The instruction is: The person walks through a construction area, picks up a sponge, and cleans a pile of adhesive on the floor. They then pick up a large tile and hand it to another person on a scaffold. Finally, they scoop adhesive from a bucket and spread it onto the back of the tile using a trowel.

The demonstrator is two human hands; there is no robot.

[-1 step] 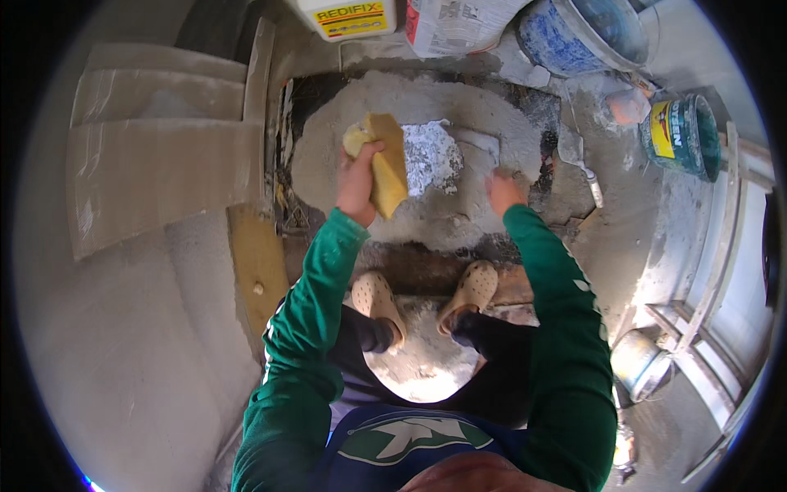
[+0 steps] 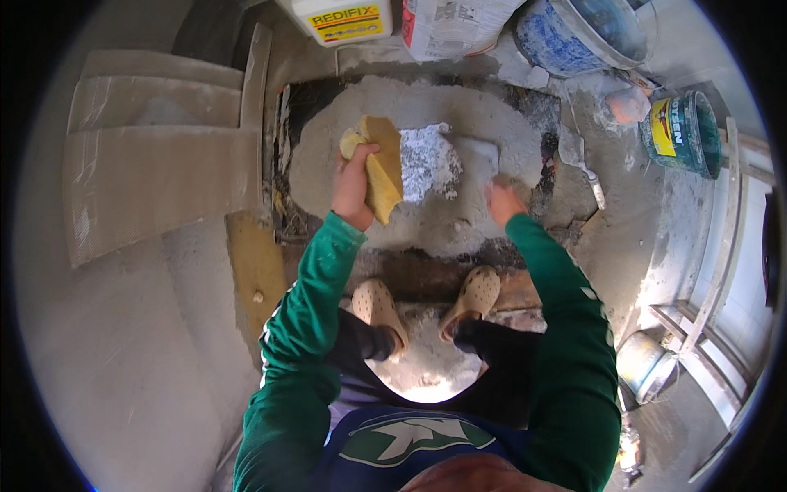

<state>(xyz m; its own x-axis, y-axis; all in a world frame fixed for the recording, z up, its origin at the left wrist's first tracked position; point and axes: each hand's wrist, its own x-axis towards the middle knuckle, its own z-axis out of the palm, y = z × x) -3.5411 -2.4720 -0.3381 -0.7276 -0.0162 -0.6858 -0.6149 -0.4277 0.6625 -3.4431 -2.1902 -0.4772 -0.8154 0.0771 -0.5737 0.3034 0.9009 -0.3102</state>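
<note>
Yellow porous sponge [image 2: 379,168] – gripped above gritty grey mortar [image 2: 426,217].

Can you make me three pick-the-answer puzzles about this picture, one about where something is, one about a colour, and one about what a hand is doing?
1. Where is the green paint can?
A. At the person's right
B. At the person's left
C. Between the shoes

2. What colour is the sponge?
A. Blue
B. Yellow
C. Red

3. What is the left hand doing?
A. Lying flat and empty
B. Resting on a shoe
C. Gripping the sponge

Answers:
1. A, the can stands by the right rim of the picture, beyond the right hand.
2. B, the sponge is plainly yellow against the grey mortar patch.
3. C, the left hand's fingers are wrapped around the sponge, holding it above the mortar.
</note>
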